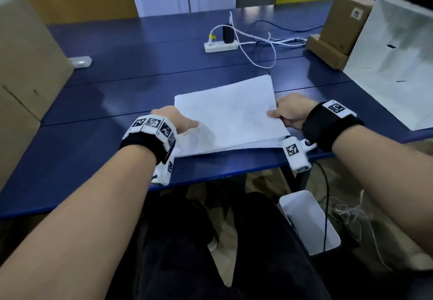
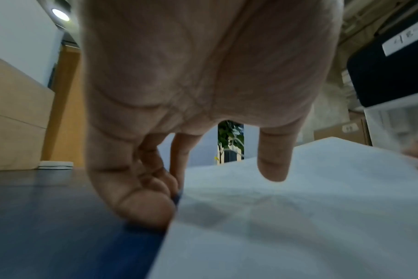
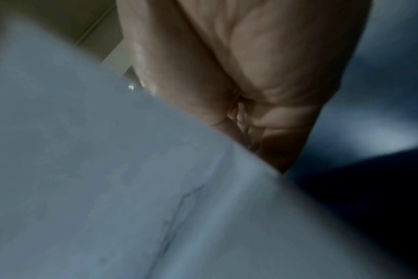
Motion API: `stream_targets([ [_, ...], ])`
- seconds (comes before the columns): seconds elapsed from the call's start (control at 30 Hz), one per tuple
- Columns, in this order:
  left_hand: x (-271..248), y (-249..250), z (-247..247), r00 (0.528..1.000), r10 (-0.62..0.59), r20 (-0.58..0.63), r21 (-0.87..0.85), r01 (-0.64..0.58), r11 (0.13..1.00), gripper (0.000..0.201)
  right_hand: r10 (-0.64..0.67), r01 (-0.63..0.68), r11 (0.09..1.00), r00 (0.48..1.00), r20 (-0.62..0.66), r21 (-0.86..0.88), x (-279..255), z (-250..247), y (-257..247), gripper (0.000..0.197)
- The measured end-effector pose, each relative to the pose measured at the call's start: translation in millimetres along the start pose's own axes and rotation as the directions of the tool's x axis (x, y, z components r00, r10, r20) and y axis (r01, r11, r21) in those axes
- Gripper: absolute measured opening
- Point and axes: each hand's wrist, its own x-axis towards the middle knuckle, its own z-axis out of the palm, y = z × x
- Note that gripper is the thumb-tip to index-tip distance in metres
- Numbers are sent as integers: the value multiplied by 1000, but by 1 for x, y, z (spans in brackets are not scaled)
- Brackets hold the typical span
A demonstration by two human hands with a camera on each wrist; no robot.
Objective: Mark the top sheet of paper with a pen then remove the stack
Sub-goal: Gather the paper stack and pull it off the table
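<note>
Blue table (near edge): both hands grip paper stack.

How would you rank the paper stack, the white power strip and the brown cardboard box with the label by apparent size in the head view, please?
1. Paper stack, clearly the largest.
2. Brown cardboard box.
3. White power strip, the smallest.
The stack lies nearest the camera, so its lead over the box is partly due to nearness; true sizes are unsure.

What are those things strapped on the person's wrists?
Each bare forearm carries a black wristband. The left wristband holds white blocks printed with black square codes; the right wristband has the same, plus a small white coded box hanging below it.
</note>
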Motion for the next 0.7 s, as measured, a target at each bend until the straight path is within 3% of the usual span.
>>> stream_targets([
  [0.1,-27,-14,-5,999,2,35,-235,6,972,60,-17,12,991,999,34,131,-28,-5,16,49],
  [0.17,-48,-21,-2,996,41,82,-438,-1,899,54,-24,0,964,996,88,264,-47,-15,34,58],
  [0.2,-58,-23,4,985,103,135,-608,1,794,46,-20,-21,946,992,122,323,-60,-20,43,57],
  [0.23,-71,-24,8,969,170,178,-776,33,630,38,-17,-37,933,989,145,359,-71,-24,51,50],
  [0.27,-86,-23,12,949,239,204,-870,64,489,31,-13,-52,925,986,167,377,-83,-28,62,39],
  [0.3,-102,-22,17,924,303,232,-905,92,415,27,-15,-64,915,981,194,399,-98,-31,76,31],
  [0.37,-128,-19,29,872,384,304,-894,122,431,25,-36,-76,897,969,244,435,-123,-36,104,22],
  [0.43,-144,-18,46,787,466,404,-860,152,488,35,-42,-105,891,950,309,442,-141,-32,135,17],
  [0.5,-153,-15,70,734,490,470,-829,177,531,34,37,-185,898,936,349,400,-146,-24,169,21],
  [0.6,-155,-3,114,742,460,487,-810,187,556,27,177,-284,883,939,295,374,-140,-7,213,17],
  [0.67,-147,8,147,781,387,491,-780,195,595,26,222,-285,922,943,246,262,-121,7,238,10],
  [0.7,-140,14,165,802,335,494,-757,207,620,26,243,-281,944,947,210,171,-108,16,251,19],
])
